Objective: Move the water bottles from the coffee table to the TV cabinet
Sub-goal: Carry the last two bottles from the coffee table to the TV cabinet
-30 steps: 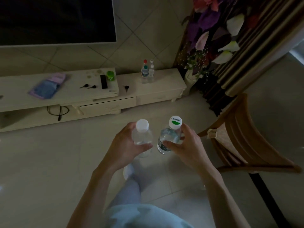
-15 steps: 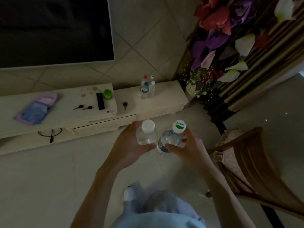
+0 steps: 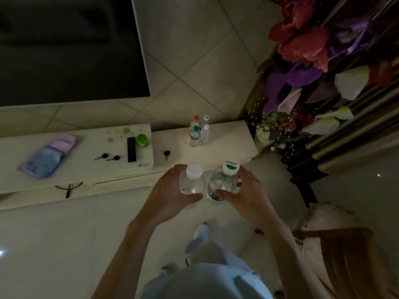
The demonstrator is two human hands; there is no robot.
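I carry two clear water bottles upright in front of me. My left hand [image 3: 168, 195] grips the bottle with the plain white cap [image 3: 192, 180]. My right hand [image 3: 248, 195] grips the bottle with the white and green cap [image 3: 223, 180]. Both are held side by side just before the front edge of the white TV cabinet [image 3: 226, 145]. Several water bottles [image 3: 198, 131] with red, green and white caps stand together on the cabinet's right section, behind my hands.
On the cabinet's left section lie a purple-blue pouch [image 3: 46, 156], keys [image 3: 108, 157], a black remote [image 3: 131, 148] and a green cup [image 3: 141, 140]. A dark TV [image 3: 69, 46] hangs above. Artificial flowers [image 3: 302, 67] stand right; a wooden chair [image 3: 349, 251] is at lower right.
I have walked closer to the TV cabinet; it and the bottles on it appear larger and nearer. Both hands keep the same hold on their bottles.
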